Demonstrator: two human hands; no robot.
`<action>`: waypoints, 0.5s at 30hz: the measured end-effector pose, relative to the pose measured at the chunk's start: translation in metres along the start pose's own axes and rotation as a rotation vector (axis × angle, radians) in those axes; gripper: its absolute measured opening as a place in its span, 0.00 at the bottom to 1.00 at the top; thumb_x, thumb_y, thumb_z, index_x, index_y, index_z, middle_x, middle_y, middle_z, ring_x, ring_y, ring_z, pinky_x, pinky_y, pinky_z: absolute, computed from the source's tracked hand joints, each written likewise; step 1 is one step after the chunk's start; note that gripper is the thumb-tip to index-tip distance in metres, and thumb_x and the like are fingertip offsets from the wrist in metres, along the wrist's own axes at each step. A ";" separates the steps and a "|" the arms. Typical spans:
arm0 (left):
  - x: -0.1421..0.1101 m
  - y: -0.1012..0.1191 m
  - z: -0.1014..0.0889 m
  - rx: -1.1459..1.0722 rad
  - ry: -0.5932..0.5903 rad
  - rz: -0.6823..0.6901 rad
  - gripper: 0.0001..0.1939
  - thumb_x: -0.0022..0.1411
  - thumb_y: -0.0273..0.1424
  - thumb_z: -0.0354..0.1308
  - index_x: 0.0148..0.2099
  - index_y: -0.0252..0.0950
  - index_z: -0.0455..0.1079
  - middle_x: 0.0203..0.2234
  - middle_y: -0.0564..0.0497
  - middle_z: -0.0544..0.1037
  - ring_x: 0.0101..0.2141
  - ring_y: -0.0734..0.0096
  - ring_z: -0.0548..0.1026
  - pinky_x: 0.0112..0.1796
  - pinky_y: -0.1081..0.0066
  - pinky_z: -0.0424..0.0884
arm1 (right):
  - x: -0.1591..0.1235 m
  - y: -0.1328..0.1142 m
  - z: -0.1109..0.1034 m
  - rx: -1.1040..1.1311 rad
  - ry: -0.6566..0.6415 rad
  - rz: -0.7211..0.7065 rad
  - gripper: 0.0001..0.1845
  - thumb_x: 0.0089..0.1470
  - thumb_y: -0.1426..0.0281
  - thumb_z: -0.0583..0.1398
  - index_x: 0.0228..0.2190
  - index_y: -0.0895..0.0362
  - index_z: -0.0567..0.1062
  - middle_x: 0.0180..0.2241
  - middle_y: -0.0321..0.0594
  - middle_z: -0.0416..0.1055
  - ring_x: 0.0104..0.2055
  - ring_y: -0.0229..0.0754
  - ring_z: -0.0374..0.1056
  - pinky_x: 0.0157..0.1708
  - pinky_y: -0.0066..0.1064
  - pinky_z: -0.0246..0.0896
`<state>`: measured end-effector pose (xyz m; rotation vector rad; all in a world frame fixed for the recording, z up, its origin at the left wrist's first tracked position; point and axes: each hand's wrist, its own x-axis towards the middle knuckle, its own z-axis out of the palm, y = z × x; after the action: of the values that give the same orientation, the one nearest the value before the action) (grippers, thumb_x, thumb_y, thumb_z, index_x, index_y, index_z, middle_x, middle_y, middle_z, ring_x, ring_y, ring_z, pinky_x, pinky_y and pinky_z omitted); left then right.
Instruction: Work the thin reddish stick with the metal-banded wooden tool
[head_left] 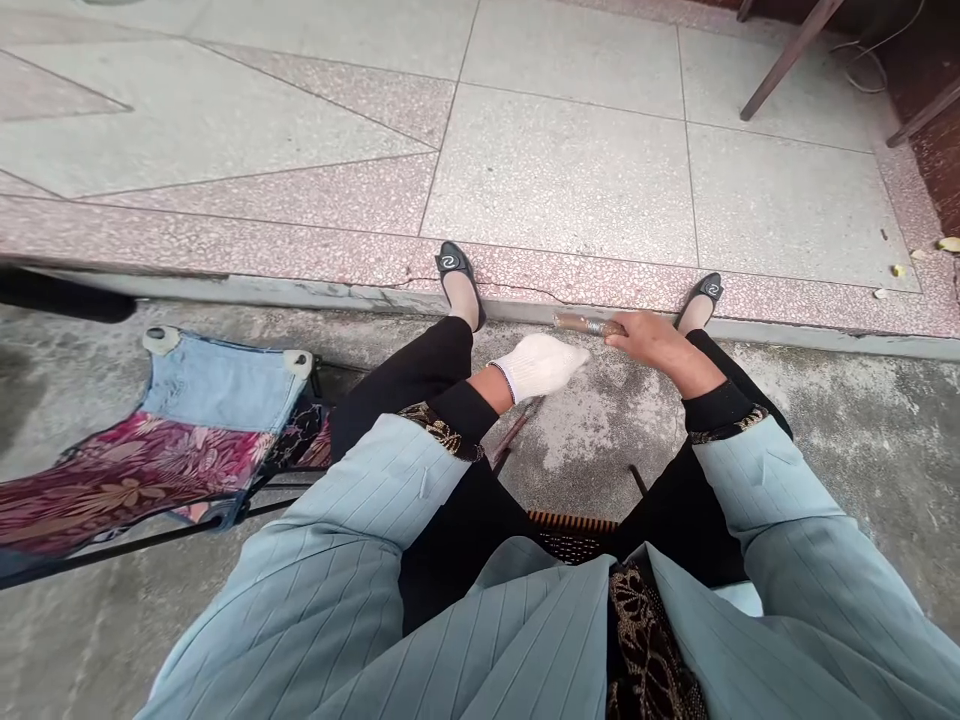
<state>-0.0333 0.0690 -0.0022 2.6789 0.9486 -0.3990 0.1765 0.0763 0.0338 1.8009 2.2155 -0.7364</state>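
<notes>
While the right hand [646, 338] is holding a short tool [577, 322], the left hand [541, 366] is hovering close by

Because the tool is sticking out sideways from the right fist, its brown free end is pointing to the left, just beyond the left hand in this view. A greyish binding [596, 326] is circling it near the fingers; what kind of tool it is, I cannot tell. The grip of the right hand is wrapping firmly around its near end. On the other side, a white glove [534, 370] is covering the fingers, which are bending together, and I cannot tell whether this grip is pinching something.

In my judgement, the present step is only holding the tool before the body, since it is not meeting any visible workpiece. The next move is probably calling for a steady right grip, with the gloved fingers keeping clear of the tool's end.

Further out, black trousers [405, 385] are framing both hands, and a woven seat [574, 545] is showing between the thighs. Two dark shoes [456, 262] are resting at the edge of a tiled ledge [570, 180]. On the concrete floor [600, 430], a folding chair [161, 430] with denim and flowered cloth is standing at the left.
</notes>
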 end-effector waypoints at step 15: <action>0.004 -0.003 -0.001 -0.336 0.023 0.023 0.21 0.78 0.36 0.43 0.52 0.36 0.77 0.38 0.45 0.84 0.39 0.59 0.81 0.38 0.66 0.71 | -0.022 0.029 -0.002 0.935 -0.097 -0.345 0.19 0.57 0.53 0.67 0.36 0.56 0.76 0.29 0.35 0.69 0.28 0.37 0.62 0.32 0.30 0.57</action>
<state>-0.0322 0.0737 -0.0027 2.3911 0.9005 -0.1836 0.2101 0.0626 0.0378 1.5881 2.3075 -2.1524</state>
